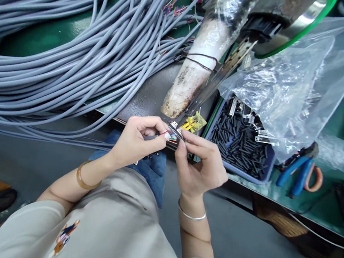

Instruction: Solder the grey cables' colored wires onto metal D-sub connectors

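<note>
A small metal connector with a row of pins (175, 130) is held between both hands near the table's front edge. My left hand (141, 140) pinches a thin red wire at the connector's left end. On the right end, the thumb and fingers of my right hand (201, 159) are closed on the connector. Several thin coloured wires show just below it, partly hidden by the fingers. Right behind the connector lies a yellow piece (195, 122). The tip of a white wrapped tube (174, 104) points down toward my hands from behind.
Grey cables (73, 68) cover the left of the green table. To the right stand a blue tray (241, 173) of black sleeves and metal connectors, a clear plastic bag (293, 72) over its back, and blue-handled pliers (301, 177). A green-rimmed metal fixture (291, 26) hangs above.
</note>
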Tool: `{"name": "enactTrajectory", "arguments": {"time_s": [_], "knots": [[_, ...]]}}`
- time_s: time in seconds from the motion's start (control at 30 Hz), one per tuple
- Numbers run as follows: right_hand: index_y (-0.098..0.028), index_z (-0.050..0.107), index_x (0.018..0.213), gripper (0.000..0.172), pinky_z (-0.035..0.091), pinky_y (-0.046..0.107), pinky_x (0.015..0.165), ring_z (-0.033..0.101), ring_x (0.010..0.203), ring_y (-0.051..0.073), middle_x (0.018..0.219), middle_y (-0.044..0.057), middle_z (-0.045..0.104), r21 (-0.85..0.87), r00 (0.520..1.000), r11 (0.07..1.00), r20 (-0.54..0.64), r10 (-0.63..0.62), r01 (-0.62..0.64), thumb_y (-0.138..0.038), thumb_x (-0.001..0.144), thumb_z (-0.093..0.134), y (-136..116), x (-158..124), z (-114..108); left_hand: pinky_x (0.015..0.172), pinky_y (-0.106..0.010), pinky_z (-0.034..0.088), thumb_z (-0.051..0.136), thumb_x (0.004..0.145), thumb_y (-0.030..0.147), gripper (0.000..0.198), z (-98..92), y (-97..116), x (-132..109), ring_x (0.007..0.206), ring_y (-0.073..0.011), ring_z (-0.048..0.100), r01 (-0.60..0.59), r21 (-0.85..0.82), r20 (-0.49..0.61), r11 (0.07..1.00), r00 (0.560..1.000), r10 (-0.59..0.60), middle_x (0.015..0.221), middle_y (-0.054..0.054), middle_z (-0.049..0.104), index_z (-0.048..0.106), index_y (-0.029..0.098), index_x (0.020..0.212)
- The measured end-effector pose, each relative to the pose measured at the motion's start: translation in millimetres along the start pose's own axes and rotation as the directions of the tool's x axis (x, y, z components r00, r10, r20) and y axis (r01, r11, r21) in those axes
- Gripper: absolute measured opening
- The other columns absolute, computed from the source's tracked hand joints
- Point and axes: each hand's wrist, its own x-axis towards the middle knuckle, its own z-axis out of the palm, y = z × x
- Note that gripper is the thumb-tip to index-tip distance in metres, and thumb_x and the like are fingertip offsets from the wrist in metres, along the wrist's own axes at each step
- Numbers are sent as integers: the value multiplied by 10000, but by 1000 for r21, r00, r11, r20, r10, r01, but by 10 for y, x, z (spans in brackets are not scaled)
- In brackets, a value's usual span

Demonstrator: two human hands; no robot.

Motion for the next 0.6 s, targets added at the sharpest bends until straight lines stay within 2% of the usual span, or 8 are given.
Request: {"name": "enactTrajectory", "arguments": {"time_s": [0.1, 0.3, 0.6], "knots": [[-232, 649, 913, 162, 634, 313, 764, 777, 886, 177, 965, 15, 798, 76, 995, 992, 15, 102, -103, -98, 871, 730, -3, 7, 6, 528, -194, 447, 716, 769, 250, 158, 2, -5, -9, 579, -92, 550, 28, -59, 10, 998, 1000, -27, 655, -24, 648, 651, 145, 670], [-230, 646, 897, 177, 623, 293, 756, 778, 856, 166, 999, 20, 809, -17, 1000, 1000, -14, -18, 18, -105, 851, 762, -19, 28, 8, 541, -182, 444, 692, 747, 181, 113, 27, -10, -28, 611, -90, 549, -56, 5, -55, 998, 997, 56, 683, -19, 647, 633, 153, 655], [-234, 657, 873, 171, 630, 327, 760, 775, 851, 179, 996, 13, 805, -10, 1000, 1000, 9, 5, -5, -118, 842, 779, 10, 76, 34, 544, -183, 448, 693, 755, 207, 119, 28, -24, 3, 619, -91, 554, -67, 16, -78, 998, 995, 68, 729, -31, 689, 646, 150, 662]]}}
